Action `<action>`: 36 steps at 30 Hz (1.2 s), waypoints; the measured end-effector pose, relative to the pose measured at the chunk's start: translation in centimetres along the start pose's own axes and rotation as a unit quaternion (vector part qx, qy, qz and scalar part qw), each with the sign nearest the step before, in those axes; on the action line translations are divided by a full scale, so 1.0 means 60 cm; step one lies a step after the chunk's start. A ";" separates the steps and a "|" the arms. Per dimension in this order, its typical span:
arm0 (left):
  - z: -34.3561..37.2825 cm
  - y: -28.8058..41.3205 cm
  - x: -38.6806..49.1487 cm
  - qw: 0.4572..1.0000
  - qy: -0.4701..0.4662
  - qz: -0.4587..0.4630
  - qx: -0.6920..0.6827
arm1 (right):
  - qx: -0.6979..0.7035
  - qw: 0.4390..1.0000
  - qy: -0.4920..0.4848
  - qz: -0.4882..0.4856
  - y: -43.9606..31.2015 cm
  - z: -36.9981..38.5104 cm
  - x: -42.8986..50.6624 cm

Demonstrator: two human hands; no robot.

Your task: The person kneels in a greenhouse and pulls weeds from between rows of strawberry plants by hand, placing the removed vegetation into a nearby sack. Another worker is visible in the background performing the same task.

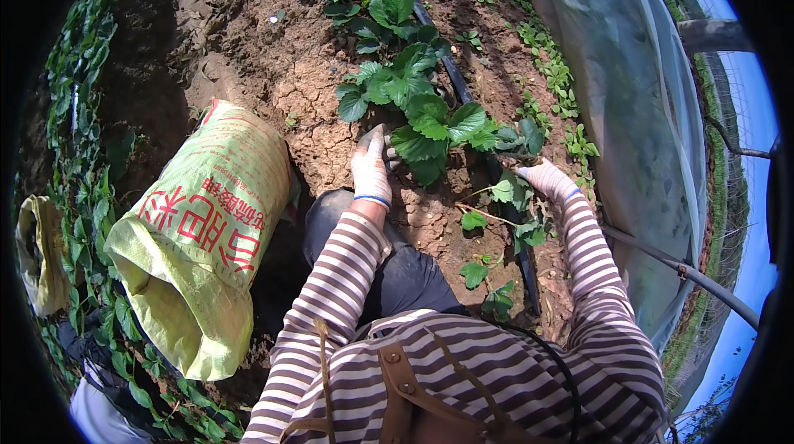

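Note:
My left hand [371,161], in a striped knit glove, is low beside the leaves of a strawberry plant [429,124]. Its fingertips curl toward the plant's base and are partly in shadow, so a grip cannot be made out. On the plant's other side my right hand [549,179], gloved too, has its fingertips among small leaves and stems [520,141]; whether it pinches any is hidden. Between my arms, thin-stemmed young plants [474,275] spread over the soil. A black drip hose [456,78] runs along the row, passing under the foliage.
A yellow-green woven sack [205,214] bearing red writing lies on my left, mouth toward me. Beyond it are another plant row [84,152] and a yellowish bag [43,255]. To my right hang plastic sheeting [626,90] and a metal pipe [688,273].

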State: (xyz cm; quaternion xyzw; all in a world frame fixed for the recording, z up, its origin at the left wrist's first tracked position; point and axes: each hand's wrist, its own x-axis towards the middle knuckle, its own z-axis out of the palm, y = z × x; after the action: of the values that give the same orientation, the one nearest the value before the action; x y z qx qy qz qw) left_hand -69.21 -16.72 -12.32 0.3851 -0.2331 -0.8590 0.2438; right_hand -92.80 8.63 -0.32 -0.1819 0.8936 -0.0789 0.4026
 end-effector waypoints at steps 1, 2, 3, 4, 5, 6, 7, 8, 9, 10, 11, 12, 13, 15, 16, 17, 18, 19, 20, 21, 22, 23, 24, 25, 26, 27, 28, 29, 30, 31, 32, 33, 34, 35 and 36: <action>0.000 0.006 -0.006 1.000 -0.006 0.003 -0.004 | 0.047 0.999 0.004 0.003 -0.007 0.000 -0.014; 0.002 0.013 -0.012 1.000 -0.011 0.009 -0.009 | 0.145 0.989 -0.002 0.027 -0.023 0.002 -0.029; 0.003 0.021 -0.021 1.000 -0.007 0.006 -0.011 | 0.237 0.966 -0.005 0.100 -0.046 0.011 -0.046; 0.004 0.030 -0.030 1.000 -0.019 -0.016 0.013 | 0.283 0.959 0.029 -0.014 -0.072 0.024 -0.073; 0.001 0.040 -0.044 0.998 -0.055 -0.023 0.033 | 0.353 0.931 0.042 -0.084 -0.112 0.048 -0.086; -0.004 0.050 -0.060 0.995 -0.088 -0.017 0.032 | 0.361 0.921 0.049 -0.139 -0.157 0.067 -0.098; -0.012 0.061 -0.079 0.992 -0.121 -0.013 0.031 | 0.374 0.896 0.033 -0.236 -0.204 0.078 -0.110; -0.026 0.074 -0.098 0.987 -0.155 -0.028 0.022 | 0.343 0.891 0.048 -0.294 -0.255 0.090 -0.121; -0.046 0.088 -0.120 0.979 -0.204 -0.020 -0.005 | 0.352 0.874 0.049 -0.331 -0.310 0.104 -0.130; -0.062 0.089 -0.160 0.977 -0.208 0.036 -0.031 | 0.345 0.832 0.066 -0.429 -0.368 0.116 -0.140; -0.084 0.098 -0.190 0.974 -0.191 0.112 0.035 | 0.311 0.797 0.089 -0.509 -0.430 0.132 -0.150; -0.112 0.111 -0.220 0.960 -0.173 0.149 0.162 | 0.271 0.751 0.123 -0.589 -0.491 0.154 -0.165; -0.137 0.122 -0.252 0.931 -0.173 0.184 0.265 | 0.219 0.691 0.162 -0.669 -0.554 0.177 -0.179; -0.163 0.137 -0.303 0.947 -0.161 0.073 0.268 | 0.118 0.547 0.229 -0.797 -0.682 0.239 -0.222; -0.180 0.143 -0.340 0.978 -0.150 0.001 0.145 | 0.067 0.509 0.198 -0.835 -0.736 0.270 -0.256; -0.186 0.144 -0.367 0.986 -0.128 0.034 0.100 | 0.048 0.463 0.196 -0.863 -0.779 0.299 -0.294; -0.198 0.150 -0.389 0.983 -0.103 0.026 0.151 | 0.005 0.495 0.098 -0.863 -0.811 0.319 -0.328; -0.210 0.156 -0.406 0.978 -0.108 0.054 0.168 | -0.033 0.521 -0.004 -0.853 -0.840 0.337 -0.358; -0.220 0.157 -0.418 0.981 -0.077 0.042 0.173 | -0.070 0.542 -0.108 -0.830 -0.870 0.361 -0.390; -0.229 0.156 -0.427 0.983 -0.058 0.041 0.167 | -0.071 0.540 -0.206 -0.813 -0.898 0.385 -0.420; -0.236 0.153 -0.434 0.985 -0.043 0.038 0.162 | -0.194 0.557 -0.216 -0.778 -0.922 0.403 -0.447; -0.243 0.149 -0.437 0.984 -0.033 0.043 0.167 | -0.290 0.558 -0.224 -0.744 -0.936 0.411 -0.456; -0.249 0.145 -0.436 0.984 -0.025 0.048 0.172 | -0.425 0.517 -0.179 -0.721 -0.937 0.411 -0.446; -0.253 0.142 -0.434 0.984 -0.016 0.049 0.173 | -0.577 0.472 -0.145 -0.651 -0.933 0.408 -0.438; -0.256 0.139 -0.430 0.983 -0.025 0.059 0.169 | -0.565 0.552 -0.160 -0.592 -0.935 0.400 -0.430; -0.255 0.137 -0.424 0.981 -0.024 0.064 0.179 | -0.520 0.510 -0.093 -0.679 -0.912 0.389 -0.414; -0.251 0.137 -0.417 0.979 -0.022 0.070 0.188 | -0.512 0.502 -0.124 -0.686 -0.912 0.376 -0.410; -0.244 0.138 -0.407 0.978 -0.014 0.068 0.196 | -0.502 0.492 -0.156 -0.694 -0.911 0.359 -0.405; -0.236 0.142 -0.396 0.952 -0.012 0.135 0.275 | -0.350 0.485 -0.135 -0.790 -0.881 0.336 -0.388; -0.226 0.148 -0.384 0.917 -0.004 0.188 0.350 | -0.170 0.483 -0.140 -0.848 -0.858 0.316 -0.372; -0.214 0.155 -0.371 0.875 0.009 0.232 0.425 | -0.066 0.511 -0.185 -0.837 -0.839 0.294 -0.347; -0.194 0.156 -0.359 0.863 0.029 0.274 0.424 | 0.097 0.487 -0.210 -0.842 -0.826 0.272 -0.312; -0.178 0.163 -0.344 0.819 0.013 0.331 0.469 | 0.128 0.575 -0.151 -0.794 -0.815 0.252 -0.267; -0.163 0.169 -0.331 0.770 0.000 0.380 0.513 | 0.206 0.596 -0.084 -0.772 -0.804 0.231 -0.211; -0.144 0.172 -0.317 0.723 -0.011 0.423 0.547 | 0.182 0.651 0.027 -0.736 -0.788 0.203 -0.147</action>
State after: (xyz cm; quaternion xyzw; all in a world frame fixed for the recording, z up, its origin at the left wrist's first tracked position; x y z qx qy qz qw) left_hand -48.91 -15.15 -0.98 0.3040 -0.8034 -0.3945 0.3263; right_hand -65.97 -31.46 11.28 -0.7010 0.4443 -0.5157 0.2126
